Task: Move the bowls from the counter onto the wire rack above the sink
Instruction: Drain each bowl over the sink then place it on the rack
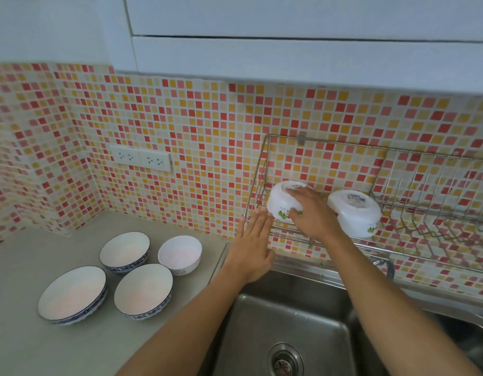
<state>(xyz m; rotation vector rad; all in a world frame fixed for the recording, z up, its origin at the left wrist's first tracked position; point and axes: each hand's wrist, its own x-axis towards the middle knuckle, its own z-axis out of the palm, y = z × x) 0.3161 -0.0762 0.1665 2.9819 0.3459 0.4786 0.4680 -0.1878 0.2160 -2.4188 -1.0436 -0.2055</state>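
Two white bowls lie upside down on the wire rack (264, 164). My right hand (311, 213) rests over the left white bowl (279, 200), fingers spread across its base and side. A second white bowl (355, 213) sits to its right. My left hand (252, 245) is flat with straight fingers, its fingertips touching the rack's front left edge near that bowl. On the counter (31, 346) stand three blue-rimmed bowls (125, 252) (144, 291) (72, 294) and a small white bowl (180, 255), all upright.
A steel sink (294, 321) with a drain lies below the rack. A faucet base (384, 264) stands behind it. A wall socket (141, 158) sits on the tiled backsplash. White cabinets hang above. The rack's right part has upright dividers (430, 180).
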